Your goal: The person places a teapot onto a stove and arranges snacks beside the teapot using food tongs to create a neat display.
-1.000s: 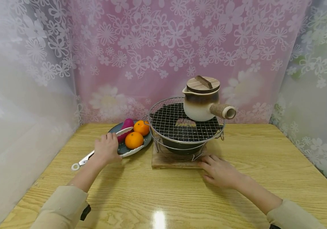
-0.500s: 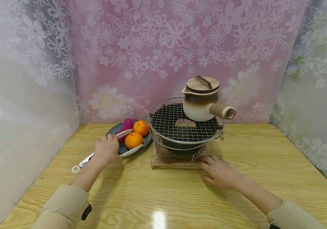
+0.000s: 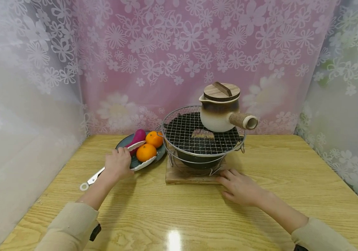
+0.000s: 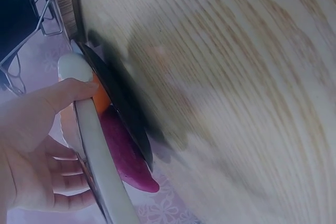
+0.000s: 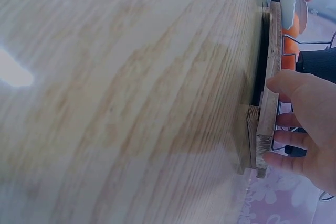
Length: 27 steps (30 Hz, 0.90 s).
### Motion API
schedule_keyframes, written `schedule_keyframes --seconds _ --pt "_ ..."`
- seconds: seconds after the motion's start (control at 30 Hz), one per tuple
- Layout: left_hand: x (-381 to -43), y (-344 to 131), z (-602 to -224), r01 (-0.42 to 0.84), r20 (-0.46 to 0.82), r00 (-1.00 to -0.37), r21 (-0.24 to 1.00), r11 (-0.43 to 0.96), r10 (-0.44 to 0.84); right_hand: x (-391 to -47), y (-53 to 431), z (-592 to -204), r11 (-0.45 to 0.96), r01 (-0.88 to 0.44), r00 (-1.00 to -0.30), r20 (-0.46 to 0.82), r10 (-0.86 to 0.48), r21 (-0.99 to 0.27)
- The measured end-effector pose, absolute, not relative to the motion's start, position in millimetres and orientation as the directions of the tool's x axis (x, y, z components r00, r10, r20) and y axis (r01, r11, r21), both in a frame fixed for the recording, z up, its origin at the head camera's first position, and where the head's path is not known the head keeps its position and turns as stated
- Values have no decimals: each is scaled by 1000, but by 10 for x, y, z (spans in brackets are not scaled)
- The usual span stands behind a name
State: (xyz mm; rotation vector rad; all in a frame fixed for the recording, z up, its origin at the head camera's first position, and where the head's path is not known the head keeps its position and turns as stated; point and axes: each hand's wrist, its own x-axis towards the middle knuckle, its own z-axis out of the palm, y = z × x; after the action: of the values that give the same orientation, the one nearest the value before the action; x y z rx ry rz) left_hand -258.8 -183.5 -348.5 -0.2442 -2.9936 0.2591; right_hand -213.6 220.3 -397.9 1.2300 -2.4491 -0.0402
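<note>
In the head view my left hand (image 3: 117, 164) grips a pair of tongs (image 3: 93, 178) with white scalloped tips, its ring end pointing back to the left. The tips stand on either side of the front orange (image 3: 146, 152) on the dark plate (image 3: 122, 142). Beside it lie a second orange (image 3: 154, 138) and a purple sweet potato (image 3: 139, 136). In the left wrist view the thumb lies on one tong arm (image 4: 93, 129) and the fingers on the other side. My right hand (image 3: 241, 188) rests its fingers against the right corner of the wooden board (image 3: 191, 179).
On the board stands a dark stove (image 3: 197, 162) topped by a round wire grill (image 3: 182, 139). A lidded pot (image 3: 219, 116) sits on the grill, its wrapped handle (image 3: 241, 120) pointing right. A flowered curtain (image 3: 179, 69) hangs behind the table (image 3: 154, 219).
The tongs have shifted slightly; their ring end is a little lower and further right, and the tips are closer together. The plate has moved slightly left. My right hand stays on the board.
</note>
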Motion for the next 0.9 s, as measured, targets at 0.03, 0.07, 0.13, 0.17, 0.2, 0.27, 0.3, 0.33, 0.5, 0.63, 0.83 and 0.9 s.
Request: schedule_keyframes --seconds 0.03,0.07,0.13,0.17,0.2,0.27,0.3,0.33,0.5,0.63,0.83,0.9 --pt "-2586 -1839 -3492 151 112 -979 -177 973 172 -2134 2201 -3980 613 -765 -536 333 -776 197" --pt "-2586 -1848 -3502 153 112 -978 -175 973 174 -2132 2200 -3981 614 -765 -540 327 -776 194" --pt "-2578 -1862 -3514 157 116 -977 -169 973 178 -2132 2196 -3981 618 -764 -552 309 -775 186" --pt "-2576 -1867 -3517 157 118 -977 -165 974 178 -2134 2193 -3980 622 -763 -560 299 -773 179" --pt "-2574 -1870 -3519 158 123 -976 -160 974 178 -2136 2193 -3977 624 -762 -565 290 -772 177" --pt "-2577 -1874 -3521 160 131 -975 -153 975 180 -2138 2194 -3969 626 -760 -572 278 -772 173" --pt "-2577 -1871 -3520 160 137 -974 -153 975 181 -2137 2193 -3962 627 -760 -573 276 -772 174" --pt "-2578 -1868 -3520 160 141 -973 -153 975 182 -2137 2193 -3957 627 -760 -574 274 -772 174" --pt "-2584 -1853 -3520 164 162 -968 -162 973 190 -2133 2195 -3940 623 -762 -569 279 -774 177" --pt "-2577 -1855 -3515 167 166 -966 -173 971 196 -2134 2198 -3941 620 -764 -561 290 -775 178" --pt "-2544 -1894 -3532 171 188 -961 -185 968 205 -2133 2195 -3948 612 -769 -546 309 -779 185" --pt "-2535 -1907 -3537 172 201 -957 -186 967 209 -2132 2194 -3950 614 -768 -548 308 -778 183"
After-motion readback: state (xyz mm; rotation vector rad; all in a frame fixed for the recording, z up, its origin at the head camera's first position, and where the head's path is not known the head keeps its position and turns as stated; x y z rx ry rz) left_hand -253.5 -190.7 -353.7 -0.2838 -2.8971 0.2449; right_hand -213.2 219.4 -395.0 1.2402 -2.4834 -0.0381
